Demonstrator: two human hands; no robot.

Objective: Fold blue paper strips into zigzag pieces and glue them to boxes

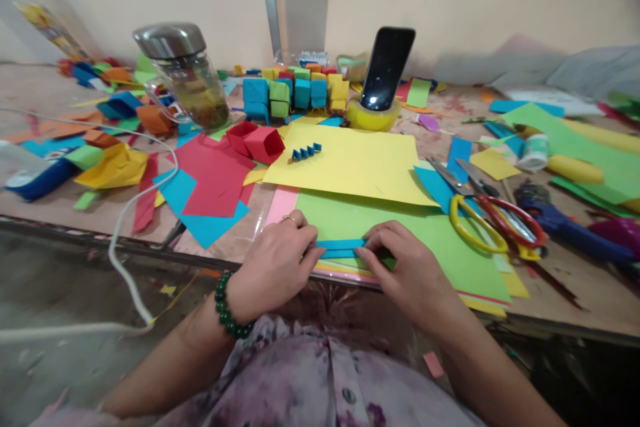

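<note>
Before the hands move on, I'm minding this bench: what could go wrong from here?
The blue strip, gripped at both ends, may crease unevenly if either hand slips. The yellow-handled scissors, lying open near the right hand, could nick a wrist. The white cord hanging past the table edge might snag the left arm.

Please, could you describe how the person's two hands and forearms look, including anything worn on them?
The left hand wears a thin gold-coloured ring, and its wrist a bracelet of round dark green beads. The right hand shows no jewellery. Both hands are gloveless, and no sleeve covers the visible forearms.
</note>
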